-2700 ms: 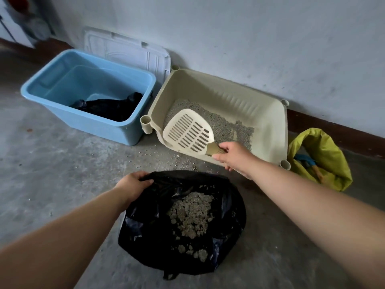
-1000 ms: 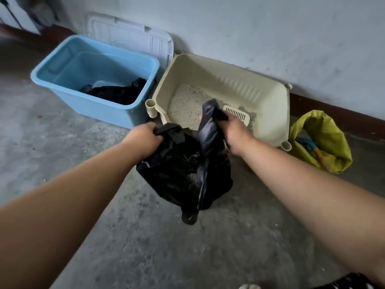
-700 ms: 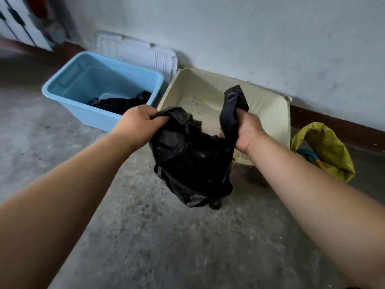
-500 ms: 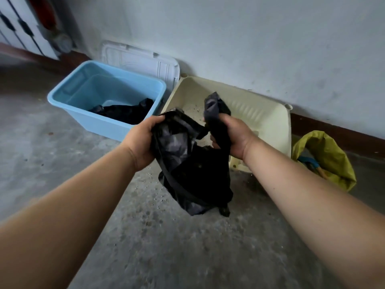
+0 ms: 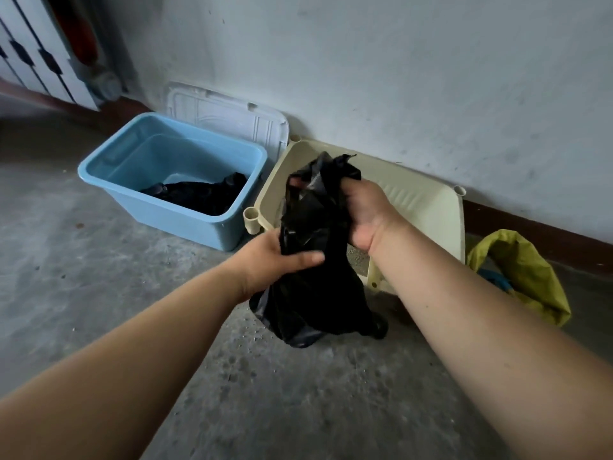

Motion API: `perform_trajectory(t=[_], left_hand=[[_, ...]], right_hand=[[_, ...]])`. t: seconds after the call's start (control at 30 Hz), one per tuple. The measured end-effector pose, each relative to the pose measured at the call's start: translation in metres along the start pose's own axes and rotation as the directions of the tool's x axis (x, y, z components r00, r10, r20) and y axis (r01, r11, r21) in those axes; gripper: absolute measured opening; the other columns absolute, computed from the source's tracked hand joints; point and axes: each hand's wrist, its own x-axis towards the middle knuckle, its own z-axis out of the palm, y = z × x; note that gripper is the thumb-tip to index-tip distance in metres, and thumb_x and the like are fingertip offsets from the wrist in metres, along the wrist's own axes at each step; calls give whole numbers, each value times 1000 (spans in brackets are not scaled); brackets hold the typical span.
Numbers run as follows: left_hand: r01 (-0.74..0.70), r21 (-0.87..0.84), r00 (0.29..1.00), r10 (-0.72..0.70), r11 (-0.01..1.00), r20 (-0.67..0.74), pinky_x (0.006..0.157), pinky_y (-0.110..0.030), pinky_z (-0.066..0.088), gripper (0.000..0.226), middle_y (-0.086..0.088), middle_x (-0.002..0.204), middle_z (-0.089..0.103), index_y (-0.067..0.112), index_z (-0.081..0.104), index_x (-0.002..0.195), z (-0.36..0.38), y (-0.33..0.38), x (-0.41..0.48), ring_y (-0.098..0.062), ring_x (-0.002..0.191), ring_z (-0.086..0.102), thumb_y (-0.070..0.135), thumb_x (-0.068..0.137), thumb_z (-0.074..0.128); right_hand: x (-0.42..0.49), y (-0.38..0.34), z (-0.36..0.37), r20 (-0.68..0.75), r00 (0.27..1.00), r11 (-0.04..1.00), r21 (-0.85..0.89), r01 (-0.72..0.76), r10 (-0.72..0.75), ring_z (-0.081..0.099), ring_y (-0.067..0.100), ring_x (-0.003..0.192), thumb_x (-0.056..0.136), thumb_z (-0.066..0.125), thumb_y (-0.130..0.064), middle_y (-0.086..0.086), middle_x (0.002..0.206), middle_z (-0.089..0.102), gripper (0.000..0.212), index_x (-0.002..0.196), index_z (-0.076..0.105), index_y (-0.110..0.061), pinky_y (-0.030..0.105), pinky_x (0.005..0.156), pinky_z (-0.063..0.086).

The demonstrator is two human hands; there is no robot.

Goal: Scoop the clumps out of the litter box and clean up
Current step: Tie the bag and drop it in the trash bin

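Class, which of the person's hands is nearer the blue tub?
Left. The left hand grips the black bag close to the blue tub; the right hand grips it farther right, before the litter box.

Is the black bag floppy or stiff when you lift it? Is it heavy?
Probably floppy: the black bag crumples where the left hand and right hand grip it. Likely somewhat heavy, since its bottom hangs full and rounded. The shiny plastic may be slippery.
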Motion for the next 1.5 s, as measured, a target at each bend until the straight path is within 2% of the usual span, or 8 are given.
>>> perform_trajectory(t=[0.23, 0.37, 0.47, 0.67, 0.83, 0.93, 1.23, 1.5], left_hand=[[-39, -827, 976, -158, 561, -153, 71, -30, 52, 40, 1, 58, 54, 16, 50, 67, -9, -1, 17, -16, 64, 61, 34, 101, 38], [228, -487, 973, -209, 843, 94, 39, -16, 40, 22, 2, 50, 38, 16, 46, 79, -11, -6, 8, -7, 38, 39, 15, 78, 68], [241, -189, 932, -173, 952, 317, 77, -32, 59, 71, -10, 103, 68, 26, 48, 122, -3, 0, 0, -20, 91, 69, 6, 60, 77], [7, 68, 999, -4, 998, -46, 97, -25, 49, 30, 10, 110, 66, 34, 58, 110, 14, -1, 1, -8, 108, 61, 36, 81, 69], [268, -121, 954, -281, 956, -104, 62, -31, 56, 36, -4, 96, 67, 24, 61, 101, 9, 4, -1, -20, 84, 65, 56, 89, 49], [335, -192, 929, -357, 922, -93, 61, -29, 54, 53, -21, 69, 56, 6, 60, 86, 6, 5, -3, -23, 56, 60, 56, 91, 47], [304, -367, 953, -282, 879, 113, 40, -12, 37, 7, 4, 46, 50, 9, 63, 75, -4, -2, 1, -2, 34, 35, 15, 77, 67], [122, 101, 971, -140, 987, 196, 54, -21, 39, 29, 4, 43, 57, 9, 50, 71, -1, 5, 0, -4, 35, 39, -17, 82, 53]], right_hand=[[-1, -1, -12, -184, 979, 990, -98, -103, 84, 27, 10, 25, 98, 33, -28, -2, 33, 35, 36, 78, 56, -8, 13, 36, 17], [-5, 4, -4, -10, 987, 929, -334, -157, 163, 26, 8, 28, 95, 37, -26, -4, 36, 36, 31, 73, 52, -9, 17, 39, 17], [-5, 12, 18, 82, 988, 948, -301, -99, 130, 42, 12, 42, 83, 51, -7, 4, 54, 47, 5, 86, 53, -6, 20, 41, 32], [-9, 11, 22, 297, 949, 969, -245, -33, 108, 57, 28, 99, 79, 52, -6, 12, 103, 62, 38, 117, 56, -11, 42, 97, 43], [-10, 1, -1, 114, 984, 105, -989, 100, 134, 57, 16, 112, 86, 36, -68, -4, 118, 65, 50, 115, 62, -37, 37, 100, 43], [-12, 7, -4, 129, 992, 17, -991, 129, -10, 53, 10, 65, 88, 50, -58, -8, 67, 55, 35, 68, 54, -29, 28, 61, 40], [-31, 7, -10, 185, 902, 611, -785, -104, 391, 61, 8, 51, 90, 57, 0, -1, 61, 64, 11, 83, 61, -9, 21, 51, 50], [-19, 36, -16, -6, 999, 701, -713, -27, 33, 50, 7, 40, 96, 46, 0, 1, 59, 63, 23, 86, 60, -15, 17, 36, 35]])
